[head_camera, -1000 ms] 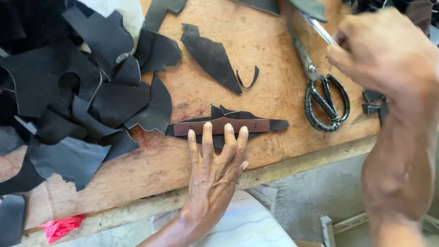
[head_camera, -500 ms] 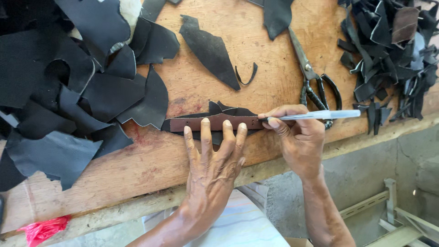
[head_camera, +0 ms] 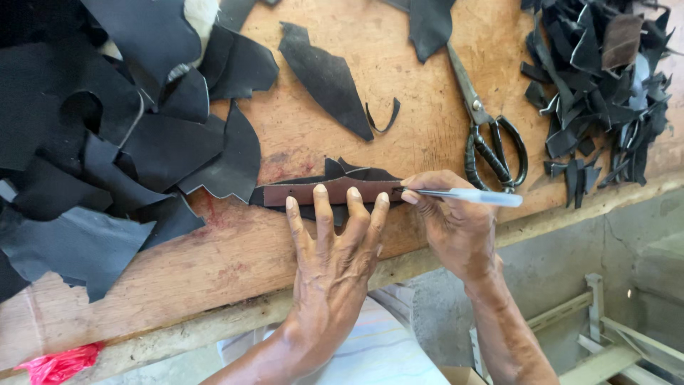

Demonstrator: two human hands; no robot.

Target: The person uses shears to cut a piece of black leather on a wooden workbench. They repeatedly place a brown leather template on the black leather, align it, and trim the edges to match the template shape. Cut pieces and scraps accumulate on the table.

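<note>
A brown strip template [head_camera: 324, 192] lies on a black leather scrap [head_camera: 349, 172] on the wooden workbench [head_camera: 235, 249]. My left hand [head_camera: 331, 253] presses flat on it, fingers spread along the strip's near edge. My right hand [head_camera: 452, 221] grips a silver pen [head_camera: 470, 195], its tip at the strip's right end.
Large black leather pieces [head_camera: 107, 142] pile up on the left. A pointed black offcut [head_camera: 324, 75] and thin curl lie at the back. Black-handled scissors [head_camera: 488, 132] rest to the right, beside a heap of small scraps [head_camera: 605, 85]. A red bag [head_camera: 60, 362] sits at the bench's near edge.
My right hand came down from the upper right with the pen and set its tip against the strip's right end. My left hand stayed pressed on the strip.
</note>
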